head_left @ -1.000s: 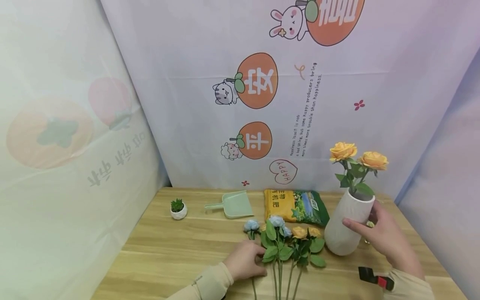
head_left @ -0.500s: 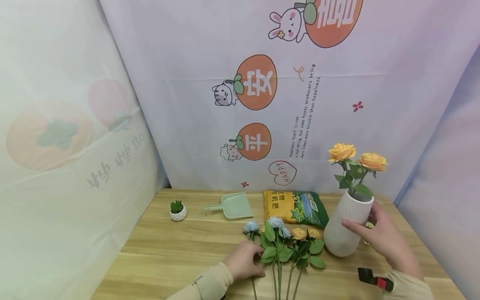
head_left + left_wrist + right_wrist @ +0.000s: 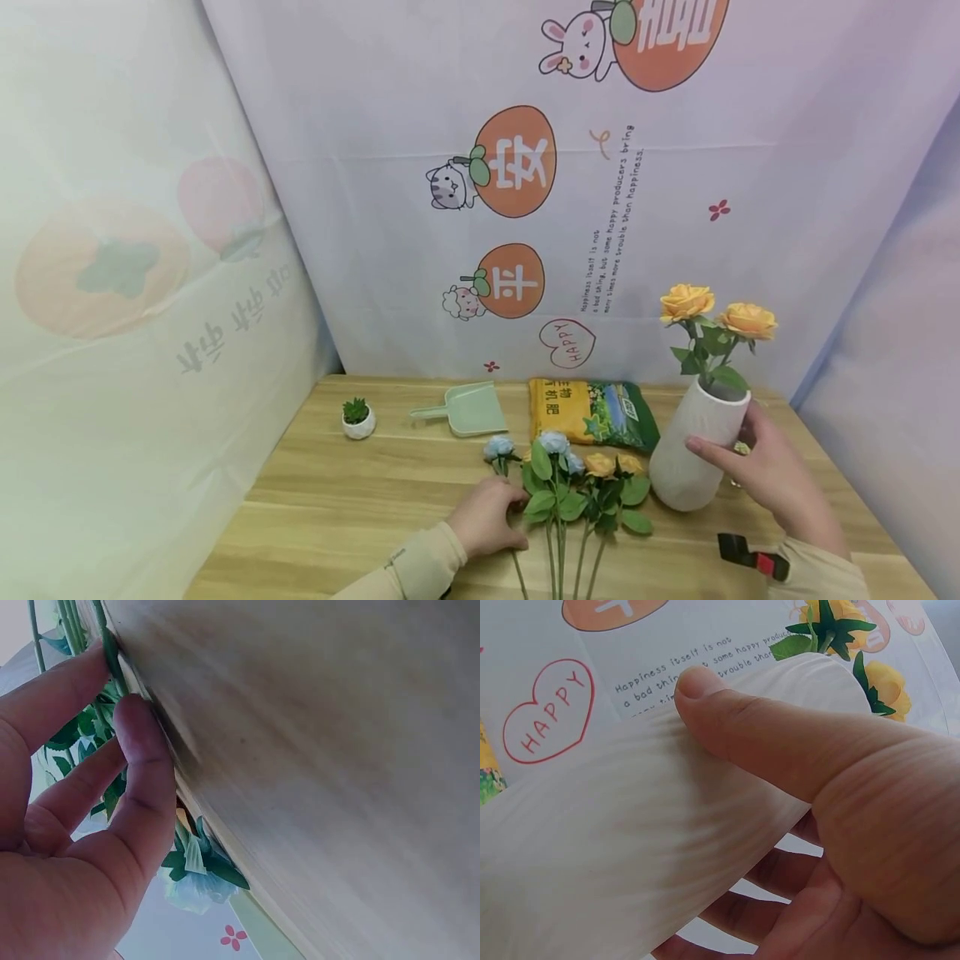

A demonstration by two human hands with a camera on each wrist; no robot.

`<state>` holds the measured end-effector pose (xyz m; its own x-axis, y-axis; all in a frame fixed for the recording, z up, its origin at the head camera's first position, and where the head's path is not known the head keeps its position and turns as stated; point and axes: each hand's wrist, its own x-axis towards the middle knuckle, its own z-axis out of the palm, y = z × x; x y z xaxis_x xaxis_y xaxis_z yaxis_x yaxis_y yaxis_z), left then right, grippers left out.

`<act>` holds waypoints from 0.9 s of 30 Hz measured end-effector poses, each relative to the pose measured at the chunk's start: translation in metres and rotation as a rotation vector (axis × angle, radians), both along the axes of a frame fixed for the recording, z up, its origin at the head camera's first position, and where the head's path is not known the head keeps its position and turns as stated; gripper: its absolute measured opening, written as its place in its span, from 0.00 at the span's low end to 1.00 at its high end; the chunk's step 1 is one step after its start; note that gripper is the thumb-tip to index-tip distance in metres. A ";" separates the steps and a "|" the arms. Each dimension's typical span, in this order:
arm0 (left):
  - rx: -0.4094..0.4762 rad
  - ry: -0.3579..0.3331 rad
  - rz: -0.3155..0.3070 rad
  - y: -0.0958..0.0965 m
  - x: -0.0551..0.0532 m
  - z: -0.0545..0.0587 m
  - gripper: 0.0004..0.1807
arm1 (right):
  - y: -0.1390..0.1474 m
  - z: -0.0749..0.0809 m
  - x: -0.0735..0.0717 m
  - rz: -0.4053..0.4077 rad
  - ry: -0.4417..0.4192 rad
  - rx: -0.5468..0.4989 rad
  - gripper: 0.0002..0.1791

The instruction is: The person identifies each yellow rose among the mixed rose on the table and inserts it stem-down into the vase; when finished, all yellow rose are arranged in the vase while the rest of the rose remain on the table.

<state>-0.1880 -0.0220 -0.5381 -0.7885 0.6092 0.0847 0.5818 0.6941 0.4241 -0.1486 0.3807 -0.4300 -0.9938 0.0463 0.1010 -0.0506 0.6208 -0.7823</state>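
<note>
Over the wooden table [image 3: 337, 500], the head view shows a blue flower [image 3: 498, 447] left of the white vase [image 3: 690, 458], the left wrist view the left hand [image 3: 82, 874] pinching the flower's stem [image 3: 114, 664], and the right wrist view the right hand [image 3: 847, 802] clasping the vase.

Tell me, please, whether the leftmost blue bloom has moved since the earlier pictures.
Yes, slightly: in the head view, the leftmost blue bloom has shifted left against the green dustpan.

White vase [image 3: 688, 467], yellow roses [image 3: 687, 302], blue flowers [image 3: 553, 442]
</note>
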 end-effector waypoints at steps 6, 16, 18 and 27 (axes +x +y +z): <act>-0.022 -0.009 0.001 0.001 0.000 0.007 0.28 | 0.001 0.000 -0.001 0.006 0.011 -0.010 0.57; -0.061 -0.010 -0.093 0.005 0.001 0.007 0.19 | -0.001 0.001 0.000 0.013 0.001 -0.021 0.57; -0.060 -0.017 -0.109 0.007 0.001 0.005 0.19 | -0.001 0.001 0.000 0.014 0.001 -0.023 0.57; -0.087 0.021 -0.156 0.012 0.003 0.004 0.32 | -0.002 0.002 0.001 0.005 0.000 -0.013 0.58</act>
